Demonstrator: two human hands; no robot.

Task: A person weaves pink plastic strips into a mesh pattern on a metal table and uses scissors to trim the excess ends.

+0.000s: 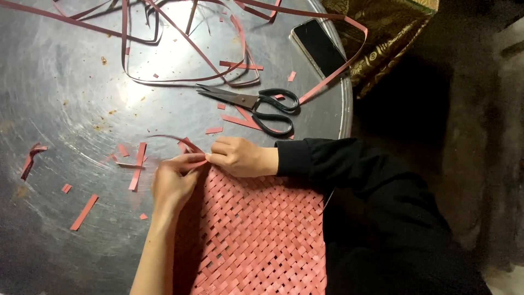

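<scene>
Both hands, left hand [173, 183] and right hand [240, 157], pinch one red strip [185, 143] at the top edge of the woven red mat [262, 229] on the metal surface [65, 98]. Most of the mat looks woven; the edge seems unfinished.

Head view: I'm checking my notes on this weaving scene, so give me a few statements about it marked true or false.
1. Both hands, the left hand and the right hand, meet at the top edge of the pink woven mat. True.
2. The black-handled scissors are held in the right hand. False: they lie on the round metal table, apart from both hands.
3. A dark phone lies near the table's rim. True.
4. The right arm is bare. False: it wears a black sleeve.
5. Cut pink strip pieces lie scattered on the table. True.
</scene>
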